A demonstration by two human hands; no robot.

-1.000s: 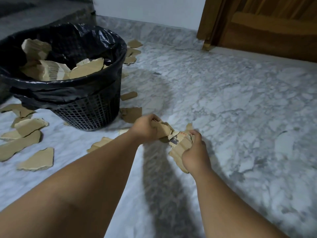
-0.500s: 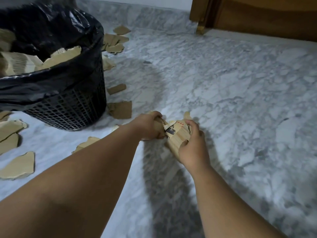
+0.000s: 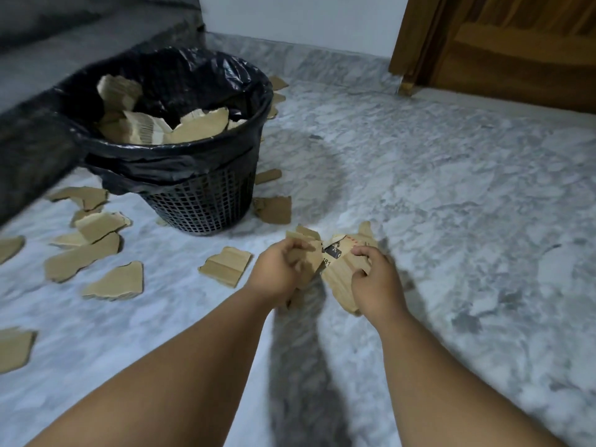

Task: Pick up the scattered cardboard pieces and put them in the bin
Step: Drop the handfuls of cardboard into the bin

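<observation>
Both bare forearms reach up from the bottom edge toward the middle of the frame, the left from the lower left, the right from the lower right. The left hand (image 3: 282, 269) and right hand (image 3: 377, 282) sit close together just below centre, backs toward the camera. Their fingers are curled, each hand gripping part of the cardboard pieces (image 3: 338, 269) between them.

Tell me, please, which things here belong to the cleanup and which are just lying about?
Part of the job: held cardboard, gripped by left hand and right hand; floor pieces; bin, already holding some scraps.
Just there: wooden door; white wall; grey ledge.
</observation>
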